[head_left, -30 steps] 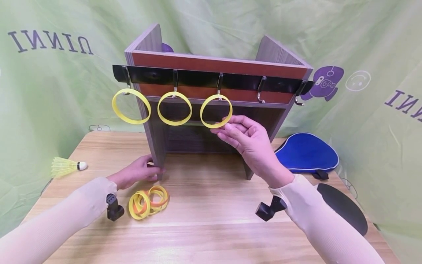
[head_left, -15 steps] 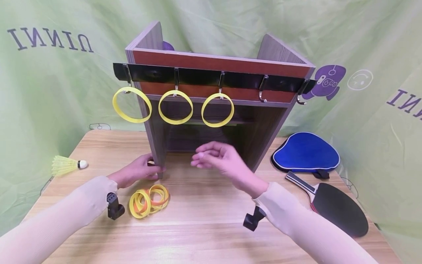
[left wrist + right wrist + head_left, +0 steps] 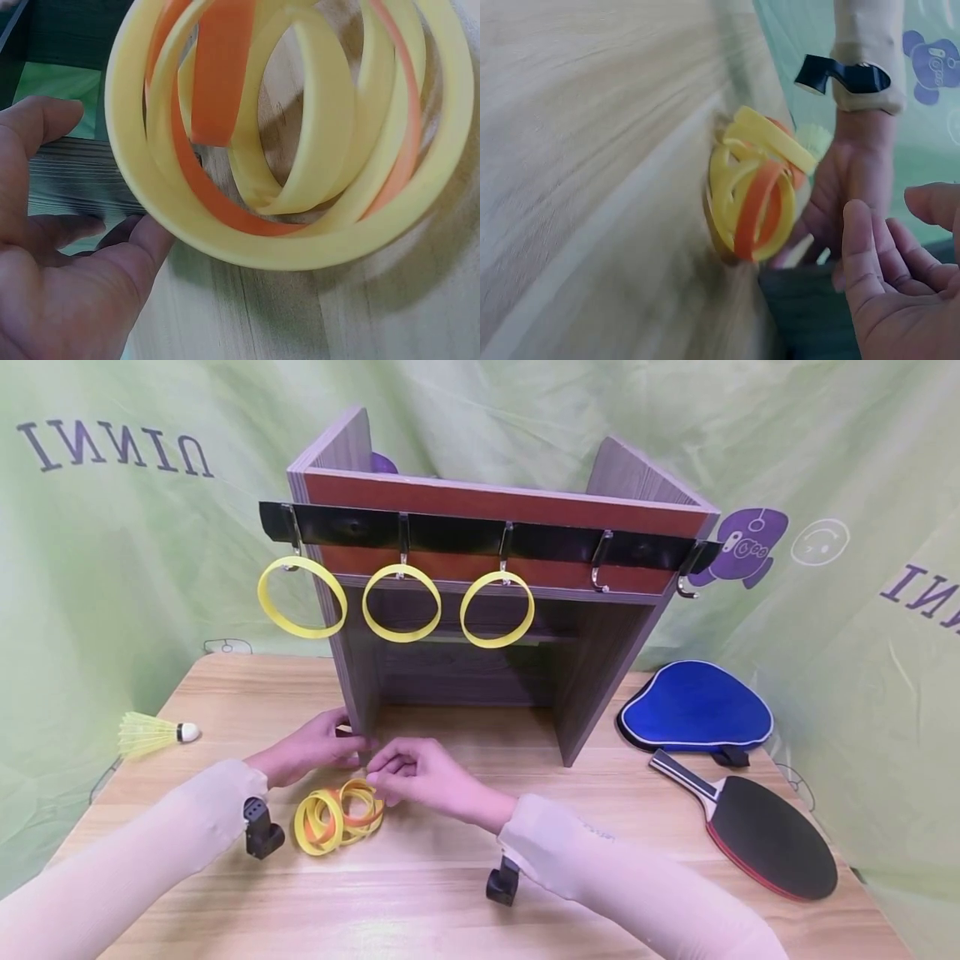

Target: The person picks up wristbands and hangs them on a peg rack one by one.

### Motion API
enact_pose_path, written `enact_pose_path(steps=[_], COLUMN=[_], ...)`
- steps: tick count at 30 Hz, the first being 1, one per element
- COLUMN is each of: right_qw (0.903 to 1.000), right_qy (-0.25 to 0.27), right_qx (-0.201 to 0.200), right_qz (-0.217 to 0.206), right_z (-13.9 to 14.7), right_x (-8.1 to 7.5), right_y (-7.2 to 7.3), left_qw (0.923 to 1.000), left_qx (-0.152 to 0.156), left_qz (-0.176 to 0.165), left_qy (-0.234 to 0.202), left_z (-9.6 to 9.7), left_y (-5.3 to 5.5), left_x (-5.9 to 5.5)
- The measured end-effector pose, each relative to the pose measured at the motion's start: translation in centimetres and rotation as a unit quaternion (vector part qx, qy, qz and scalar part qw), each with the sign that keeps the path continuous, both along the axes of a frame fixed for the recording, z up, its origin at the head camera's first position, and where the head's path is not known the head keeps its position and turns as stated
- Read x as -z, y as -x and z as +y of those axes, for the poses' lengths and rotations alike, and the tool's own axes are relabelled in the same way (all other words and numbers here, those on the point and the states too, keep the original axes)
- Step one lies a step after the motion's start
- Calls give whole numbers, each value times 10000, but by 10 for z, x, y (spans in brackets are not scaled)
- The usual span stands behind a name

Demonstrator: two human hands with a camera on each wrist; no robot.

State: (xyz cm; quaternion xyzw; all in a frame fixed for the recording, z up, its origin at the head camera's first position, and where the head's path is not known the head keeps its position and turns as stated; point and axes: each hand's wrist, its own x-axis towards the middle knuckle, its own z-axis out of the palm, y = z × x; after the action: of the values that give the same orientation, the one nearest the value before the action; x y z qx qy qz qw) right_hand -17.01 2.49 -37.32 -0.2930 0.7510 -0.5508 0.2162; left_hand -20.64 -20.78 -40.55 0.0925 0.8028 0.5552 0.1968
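A tangled pile of yellow and orange silicone wristbands [image 3: 322, 822] lies on the table, large in the left wrist view. My left hand [image 3: 315, 749] holds the lower front edge of the wooden shelf's left side panel [image 3: 82, 176], thumb and fingers on either side of it. Just right of the pile is my right hand [image 3: 431, 781], its fingers bent and holding nothing; in the right wrist view the thumb stands apart from the fingers. Three yellow wristbands [image 3: 497, 642] hang on the left, second and middle hooks of the black hook rail [image 3: 453, 537]. The two right hooks [image 3: 602, 575] carry no band.
At the right lie a black table tennis bat [image 3: 772, 835] and a blue bat case [image 3: 693, 706]. A yellow shuttlecock [image 3: 153, 735] rests at the table's left edge. Behind the shelf hangs a green curtain [image 3: 487, 410].
My right hand has let go of the band on the middle hook and come down leftward to the pile. That band stays hanging. My left hand keeps its place on the panel.
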Motion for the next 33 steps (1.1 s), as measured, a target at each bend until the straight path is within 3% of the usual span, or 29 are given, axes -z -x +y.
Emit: enact_pose_path(steps=[3, 12, 17, 21, 27, 33], right_qw=[9999, 9965, 9913, 9829, 9615, 9597], right_qy=[-85, -709, -985, -1296, -1918, -2043], right_qx=[-87, 102, 5, -1, 6, -20], right_qz=[-37, 436, 870, 1309, 1970, 1931], right_z=[-11, -37, -43, -47, -52, -53], right_x=[6, 23, 28, 29, 28, 21], right_y=[-2, -7, -11, -12, -17, -19], left_qw=[10000, 9998, 9999, 9999, 10000, 10000], left_qx=[29, -28, -29, -61, -31, -42], left_qz=[37, 189, 146, 113, 71, 46], left_qy=[8, 7, 23, 68, 42, 40], left_z=[0, 0, 1, 2, 1, 1], left_y=[0, 1, 1, 0, -1, -1], left_x=[0, 0, -1, -2, -3, -2])
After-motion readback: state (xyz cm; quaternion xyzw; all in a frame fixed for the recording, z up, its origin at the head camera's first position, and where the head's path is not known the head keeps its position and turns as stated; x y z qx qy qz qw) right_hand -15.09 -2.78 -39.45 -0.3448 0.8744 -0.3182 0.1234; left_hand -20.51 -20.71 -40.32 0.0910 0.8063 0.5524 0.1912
